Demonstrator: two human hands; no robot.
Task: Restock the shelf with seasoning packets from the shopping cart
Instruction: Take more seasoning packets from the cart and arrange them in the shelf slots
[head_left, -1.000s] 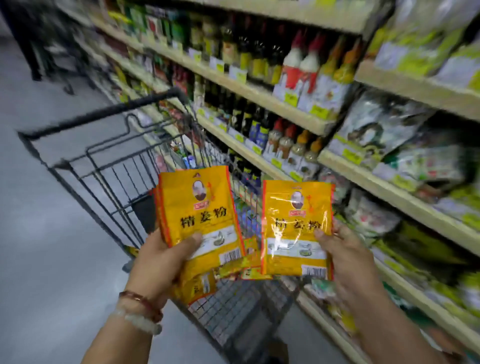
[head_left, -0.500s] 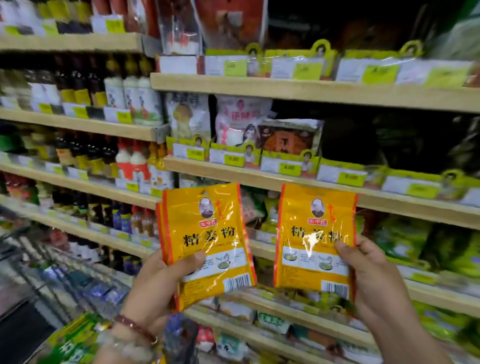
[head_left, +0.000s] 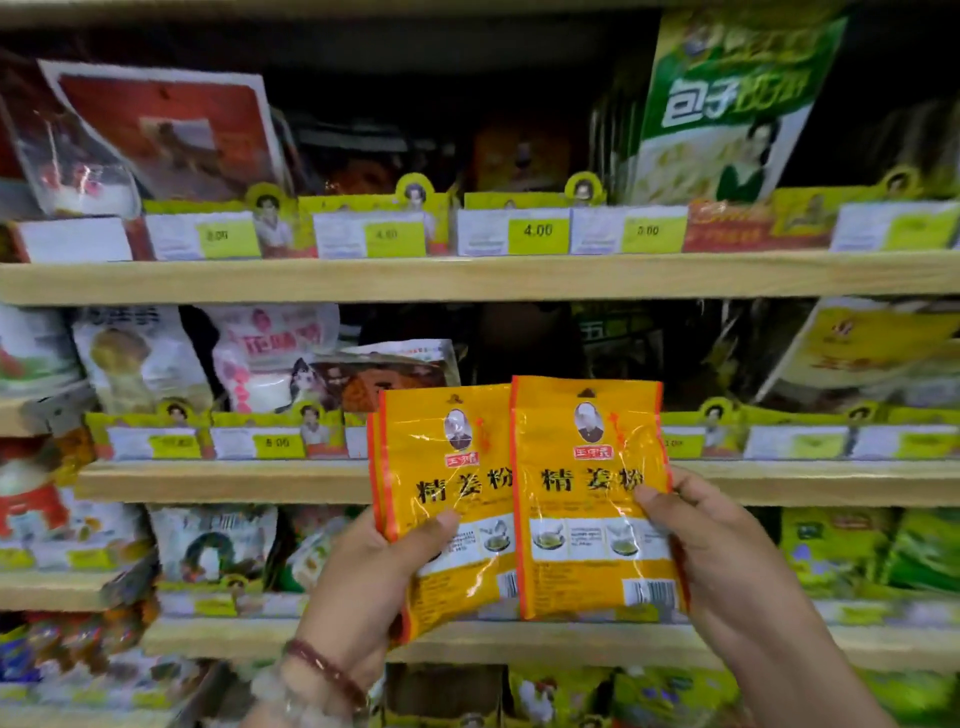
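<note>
Two glossy orange seasoning packets, flat rectangular pouches with red side seams, a small oval portrait near the top, bold black characters across the middle and a barcode at the lower right, held upright in front of the shelf (head_left: 467, 278). Left hand (head_left: 363, 587) grips the left packet (head_left: 441, 499) by its lower part, thumb pressed across the front; further orange edges behind it suggest more packets, count unclear. Right hand (head_left: 727, 566) pinches the right packet (head_left: 587, 499) along its right edge, thumb on the front. Right packet overlaps the left one's right edge. Crinkled film shows glare streaks. Shelf boards are pale wood, fronted by yellow-green price tags (head_left: 537, 230). Far upper right, a green and white bag (head_left: 727, 104) leans. Beaded bracelets (head_left: 322, 670) circle the left wrist.
</note>
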